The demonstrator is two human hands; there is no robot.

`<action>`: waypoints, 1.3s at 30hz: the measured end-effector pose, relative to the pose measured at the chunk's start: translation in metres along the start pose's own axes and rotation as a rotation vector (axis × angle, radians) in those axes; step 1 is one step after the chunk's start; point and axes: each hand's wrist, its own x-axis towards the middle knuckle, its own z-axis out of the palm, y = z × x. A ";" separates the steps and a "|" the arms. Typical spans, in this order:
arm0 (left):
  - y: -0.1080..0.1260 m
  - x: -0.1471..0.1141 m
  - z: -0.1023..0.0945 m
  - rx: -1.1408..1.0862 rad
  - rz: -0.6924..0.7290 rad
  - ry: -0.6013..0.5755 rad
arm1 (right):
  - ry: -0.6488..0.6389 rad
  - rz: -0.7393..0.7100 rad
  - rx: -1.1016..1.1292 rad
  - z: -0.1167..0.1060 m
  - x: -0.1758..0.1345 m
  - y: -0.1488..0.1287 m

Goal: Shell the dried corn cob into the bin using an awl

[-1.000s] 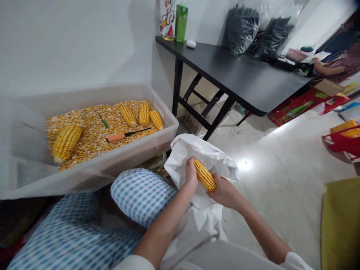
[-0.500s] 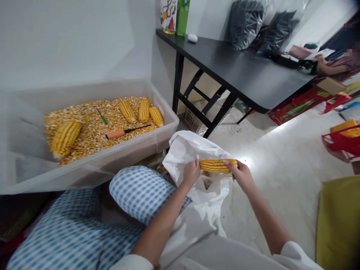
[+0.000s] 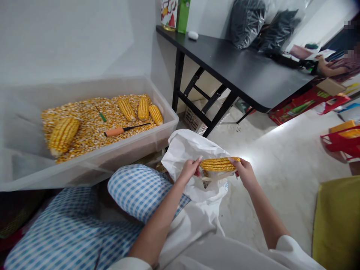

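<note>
Between my two hands an ear of corn (image 3: pixel 218 164) lies level above the mouth of a white plastic bag (image 3: pixel 182 148). My left hand (image 3: pixel 190 168) has its fingers closed at the ear's left end. The right end is gripped by my right hand (image 3: pixel 245 171), thumb on top. Left of the bag, a translucent plastic bin (image 3: pixel 135 144) contains loose corn kernels (image 3: pixel 90 127). On the kernels rest several more ears of corn (image 3: pixel 64 134), an orange-handled screwdriver-like tool (image 3: pixel 115 131) and a small green-handled tool (image 3: pixel 102 117).
A black folding table (image 3: pixel 225 56) stands ahead, bearing a bottle (image 3: pixel 168 15), a green carton (image 3: pixel 183 17) and dark plastic-wrapped bundles (image 3: pixel 247 22). At far right are another person's arm (image 3: pixel 333 69), a red basket (image 3: pixel 341 142) and a yellow-green cushion-like object (image 3: pixel 336 221).
The ear of corn has turned slightly and shifted a little right, with my right hand moving along. My left thumb and fingers have changed position at its left end.
</note>
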 end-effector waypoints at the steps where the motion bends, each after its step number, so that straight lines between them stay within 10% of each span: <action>1: 0.000 0.000 0.000 -0.011 0.032 0.026 | -0.005 -0.006 0.001 0.001 -0.001 -0.002; 7: 0.000 0.005 -0.006 0.024 0.378 0.301 | -0.025 0.033 0.055 0.009 -0.003 -0.004; 13: 0.009 0.002 -0.007 -0.613 0.215 -0.045 | -0.079 0.066 0.220 0.010 0.003 0.006; 20: 0.026 -0.009 -0.018 -0.979 0.034 -0.153 | -0.083 0.220 0.400 0.018 0.011 0.014; 27: 0.018 -0.009 -0.017 -0.348 0.207 -0.038 | 0.090 0.240 0.555 0.000 0.008 0.004; 39: 0.030 -0.046 0.007 0.257 0.354 -0.300 | -0.163 0.169 0.739 0.044 -0.022 -0.012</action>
